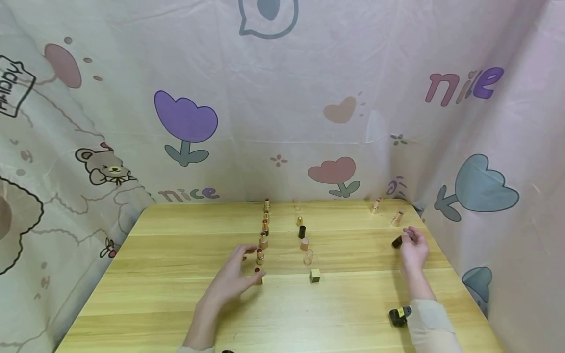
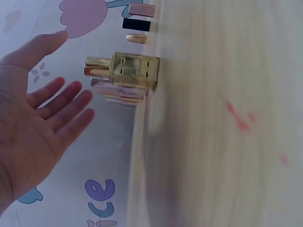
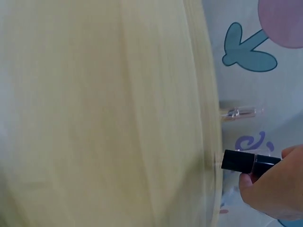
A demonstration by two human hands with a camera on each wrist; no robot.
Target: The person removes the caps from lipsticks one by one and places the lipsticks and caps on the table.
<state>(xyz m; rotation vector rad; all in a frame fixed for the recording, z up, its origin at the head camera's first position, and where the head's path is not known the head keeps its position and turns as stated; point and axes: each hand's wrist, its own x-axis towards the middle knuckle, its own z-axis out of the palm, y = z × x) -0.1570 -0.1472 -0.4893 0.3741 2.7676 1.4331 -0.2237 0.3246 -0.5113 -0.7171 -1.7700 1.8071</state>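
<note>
Right hand (image 1: 414,250) gripping black tube (image 3: 237,161), left (image 1: 228,277) beside lipsticks (image 1: 260,257)

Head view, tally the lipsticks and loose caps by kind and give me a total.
Uncapped lipsticks, left column: 6
Loose caps, middle column: 6
Capped lipsticks, right side, including the black one in the right hand: 3
Total: 15

Can pass right of centre, between caps (image 1: 304,244) and right hand (image 1: 414,250); meets standing lipsticks (image 1: 263,241) just left of centre.
</note>
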